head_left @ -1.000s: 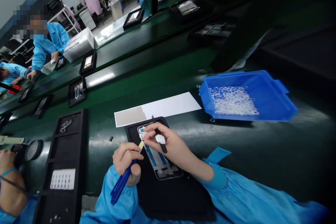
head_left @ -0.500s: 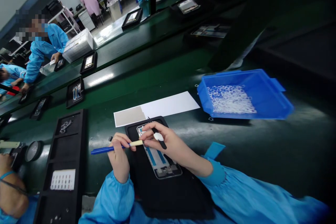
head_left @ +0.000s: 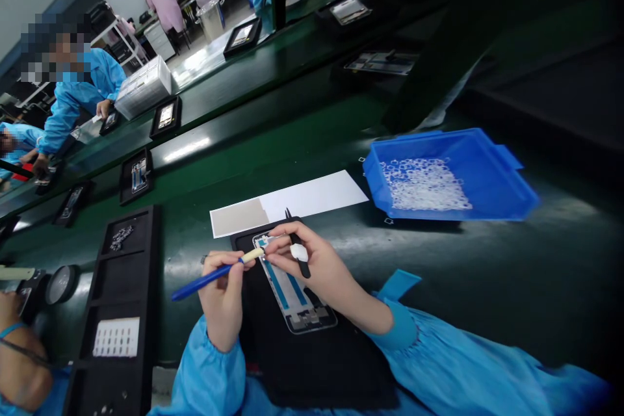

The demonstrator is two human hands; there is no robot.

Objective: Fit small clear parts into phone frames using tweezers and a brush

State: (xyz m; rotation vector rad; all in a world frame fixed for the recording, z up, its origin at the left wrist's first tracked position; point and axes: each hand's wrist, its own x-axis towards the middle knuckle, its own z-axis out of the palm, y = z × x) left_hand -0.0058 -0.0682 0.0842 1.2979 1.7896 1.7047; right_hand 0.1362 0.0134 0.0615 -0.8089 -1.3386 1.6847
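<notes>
My left hand is closed around a blue pen-like tool whose cream-coloured end points up and to the right. In my right hand black tweezers lie against the palm, their tips pointing away from me, with a white patch on them. My right thumb and fingertips meet at the cream end, at a tiny dark piece too small to name. Below both hands lies a phone frame with blue strips, partly covered by my right hand. It rests on a black padded tray.
A blue bin of small white rings stands at the right. Beyond my hands lies a white card. A black compartment tray stands left, beside a co-worker's arm. Phone trays line the green bench; co-workers sit opposite.
The blue tool has tilted: its tail is lower and its cream end higher. The tweezers have turned a little, so their tips show more. Both hands stay close together over the phone frame.
</notes>
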